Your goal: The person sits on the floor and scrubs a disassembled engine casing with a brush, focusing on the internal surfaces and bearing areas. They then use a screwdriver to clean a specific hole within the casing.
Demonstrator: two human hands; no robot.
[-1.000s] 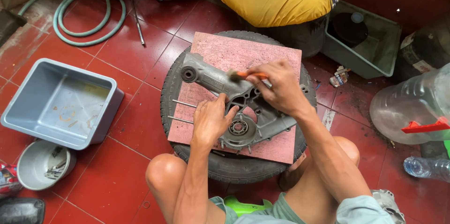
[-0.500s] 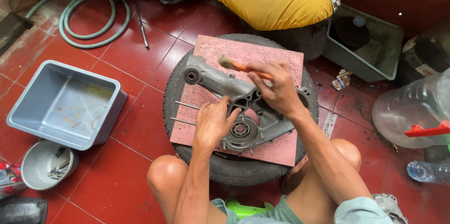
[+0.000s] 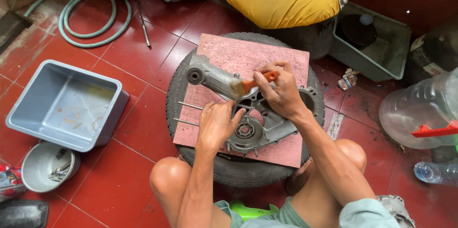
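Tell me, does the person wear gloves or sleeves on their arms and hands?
No gloves and no long sleeves. The left hand and right hand are bare, and both forearms are bare up to the elbows. No watch, ring or bracelet shows. A pale blue-green sleeve shows at the right upper arm.

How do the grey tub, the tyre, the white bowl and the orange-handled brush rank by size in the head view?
1. Tyre, partly hidden under the board.
2. Grey tub.
3. White bowl.
4. Brush, partly hidden in the right hand.
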